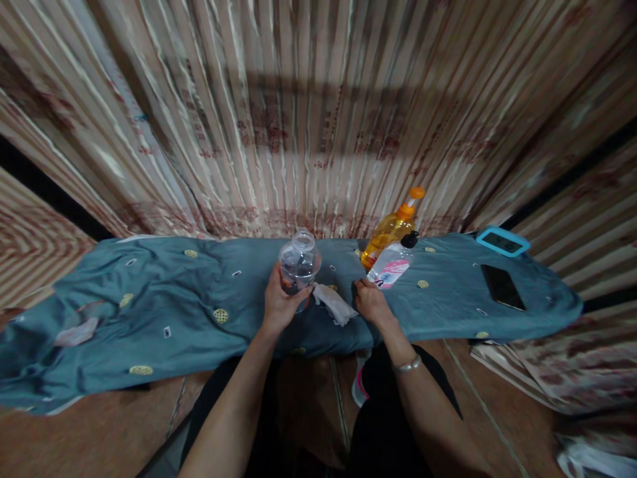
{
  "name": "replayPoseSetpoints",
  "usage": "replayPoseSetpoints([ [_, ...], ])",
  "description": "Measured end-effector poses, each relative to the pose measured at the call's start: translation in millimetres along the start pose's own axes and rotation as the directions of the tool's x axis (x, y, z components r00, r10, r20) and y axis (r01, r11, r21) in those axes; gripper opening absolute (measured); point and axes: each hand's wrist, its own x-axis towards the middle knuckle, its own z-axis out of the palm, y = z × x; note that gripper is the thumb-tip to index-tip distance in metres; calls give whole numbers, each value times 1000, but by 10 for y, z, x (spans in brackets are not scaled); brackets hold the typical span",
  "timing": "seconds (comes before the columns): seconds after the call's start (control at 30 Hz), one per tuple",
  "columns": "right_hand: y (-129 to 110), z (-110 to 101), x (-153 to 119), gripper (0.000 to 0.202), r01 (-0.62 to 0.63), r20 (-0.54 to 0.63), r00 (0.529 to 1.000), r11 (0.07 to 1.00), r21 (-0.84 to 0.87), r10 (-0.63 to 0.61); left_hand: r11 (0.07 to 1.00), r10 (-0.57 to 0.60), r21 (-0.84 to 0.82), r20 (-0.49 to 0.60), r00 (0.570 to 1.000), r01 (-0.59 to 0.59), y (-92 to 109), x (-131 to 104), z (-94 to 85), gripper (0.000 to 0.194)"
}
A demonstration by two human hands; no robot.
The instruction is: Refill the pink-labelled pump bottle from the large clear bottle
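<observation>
Curtain in cream and brown stripes with dark red print (318, 146) takes up basically the whole back of the spot. In front of it runs a long worktop draped in blue-green cloth with little yellow motifs (448, 315), pretty rumpled at the left end. Right of the middle, towards the back, there's an amber bottle with an orange pump top (385, 242), and just in front of it a clear bottle with a pink-and-white label and black top (391, 265).

Now the see-through plastic container with a narrower round neck (300, 262): it's mid-worktop, with the left hand (281, 302) wrapped round its side. Right hand (372, 304) is curled at the foot of the pink-labelled bottle; can't tell from here if it's pinching anything.

Far right: a rounded light-blue gadget with a dark screen (503, 241), and nearer the front edge, a black phone (502, 287). Crumpled white tissue (336, 305) lies between the hands, and there's a silver bracelet (409, 364) on the right wrist.
</observation>
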Motion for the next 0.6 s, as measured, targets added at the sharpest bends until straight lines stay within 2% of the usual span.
replayPoseSetpoints([
  [0.17,-45,-190,-81,39,54,-15,999,983,173,-52,1000,9,-16,-3,1000,-9,-56,-5,24,75],
  [0.23,-163,-377,-136,40,131,-80,991,920,368,-109,999,41,-11,2,999,-41,-76,-5,39,75],
  [0.27,-247,-500,-164,41,196,-151,979,828,525,-135,998,61,-6,7,998,-61,-85,-5,47,74],
  [0.3,-346,-639,-189,42,284,-232,958,686,670,-170,997,81,-1,14,997,-81,-95,-5,53,73],
  [0.33,-454,-789,-208,43,361,-301,932,586,725,-202,995,98,4,19,995,-98,-104,-5,58,73],
  [0.37,-566,-942,-219,43,408,-343,912,564,718,-224,994,109,9,20,994,-109,-113,-4,62,72],
  [0.43,-778,-1232,-211,41,461,-363,884,676,574,-295,993,116,20,20,993,-116,-129,-2,66,75],
  [0.5,-943,-1458,-166,40,544,-325,836,748,381,-442,993,114,25,30,993,-114,-138,0,66,77],
  [0.6,-1076,-1657,-68,42,672,-207,739,724,156,-641,992,122,7,56,991,-122,-138,1,66,78],
])
